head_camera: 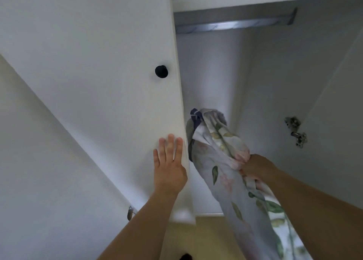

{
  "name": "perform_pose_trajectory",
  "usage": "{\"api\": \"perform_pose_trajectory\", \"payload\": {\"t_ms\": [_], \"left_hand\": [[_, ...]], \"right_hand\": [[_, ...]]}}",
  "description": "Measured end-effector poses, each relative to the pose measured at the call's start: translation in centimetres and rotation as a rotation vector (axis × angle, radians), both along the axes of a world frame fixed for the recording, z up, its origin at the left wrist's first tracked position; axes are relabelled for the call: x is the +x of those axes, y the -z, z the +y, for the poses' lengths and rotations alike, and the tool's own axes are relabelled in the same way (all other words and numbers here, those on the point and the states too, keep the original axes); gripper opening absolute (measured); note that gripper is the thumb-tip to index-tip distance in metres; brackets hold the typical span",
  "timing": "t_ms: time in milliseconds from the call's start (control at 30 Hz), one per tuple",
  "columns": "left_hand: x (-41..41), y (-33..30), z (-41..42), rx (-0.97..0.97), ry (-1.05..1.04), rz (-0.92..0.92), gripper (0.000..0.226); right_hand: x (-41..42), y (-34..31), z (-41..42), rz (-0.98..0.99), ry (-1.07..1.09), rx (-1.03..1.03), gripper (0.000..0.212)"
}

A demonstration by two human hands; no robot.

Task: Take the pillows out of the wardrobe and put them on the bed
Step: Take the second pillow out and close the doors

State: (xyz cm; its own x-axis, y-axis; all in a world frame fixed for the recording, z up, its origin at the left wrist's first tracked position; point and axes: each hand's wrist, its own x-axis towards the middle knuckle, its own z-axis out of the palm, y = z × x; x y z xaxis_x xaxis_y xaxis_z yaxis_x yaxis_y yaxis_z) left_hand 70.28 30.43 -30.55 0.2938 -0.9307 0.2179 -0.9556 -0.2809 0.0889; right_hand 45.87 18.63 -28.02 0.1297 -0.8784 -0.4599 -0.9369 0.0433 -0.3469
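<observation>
Pillow (222, 161) gripped by right hand (255, 169); left hand (169, 171) flat on wardrobe door (98, 63).

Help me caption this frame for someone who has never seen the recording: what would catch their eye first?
First, the floral pillow, bunched and gripped by the right hand in front of the open wardrobe compartment. Next, the left hand, its fingers straight and flat against the white wardrobe door, near its edge and below the black knob. Above, a metal hanging rail spans the compartment under a shelf.
</observation>
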Motion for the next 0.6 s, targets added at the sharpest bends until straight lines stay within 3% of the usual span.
{"api": "perform_pose_trajectory", "payload": {"t_ms": [267,600], "left_hand": [[0.6,0.4,-4.7,-0.089,0.029,0.065,0.091],[1.9,2.6,-7.1,-0.089,0.137,0.139,0.099]], "right_hand": [[0.2,0.5,-0.7,0.013,0.193,-0.019,0.045],[1.7,1.8,-0.9,0.144,0.285,-0.007,0.034]]}}
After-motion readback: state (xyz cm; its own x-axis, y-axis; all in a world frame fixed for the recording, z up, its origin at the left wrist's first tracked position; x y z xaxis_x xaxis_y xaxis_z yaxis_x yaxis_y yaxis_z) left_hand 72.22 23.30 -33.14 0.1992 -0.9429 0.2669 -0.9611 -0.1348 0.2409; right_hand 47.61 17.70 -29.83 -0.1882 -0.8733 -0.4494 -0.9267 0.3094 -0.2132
